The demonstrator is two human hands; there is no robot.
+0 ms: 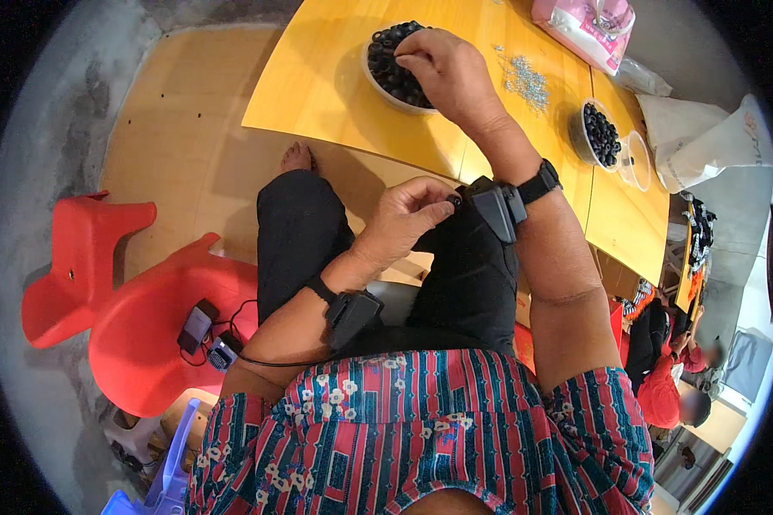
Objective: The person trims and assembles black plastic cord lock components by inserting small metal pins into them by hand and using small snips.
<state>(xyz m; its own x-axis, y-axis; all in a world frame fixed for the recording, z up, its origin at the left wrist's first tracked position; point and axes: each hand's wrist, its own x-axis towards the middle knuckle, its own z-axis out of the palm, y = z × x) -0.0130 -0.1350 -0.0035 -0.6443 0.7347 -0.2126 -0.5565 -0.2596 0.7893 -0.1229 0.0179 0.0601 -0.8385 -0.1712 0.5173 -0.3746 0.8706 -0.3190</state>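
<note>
My left hand [408, 219] is above my lap, its thumb and fingers pinched around a small black round part [454, 201]. My right hand [455, 75] reaches over a clear round tub [371, 79] heaped with small black ring-like parts [392, 43]. Its thumb and forefinger are pressed together at the heap; whatever lies between the fingertips is too small to tell. To the right of that hand, a loose pile of small silvery metal pieces [526, 81] lies on the yellow table [318, 77].
Farther right on the table stand a second tub of black parts [601, 133] and a clear empty-looking container [636, 163]. A pink and white package [586, 30] sits at the back. Red plastic chairs [172, 318] are at my left. A person in red [660, 395] is off to the right.
</note>
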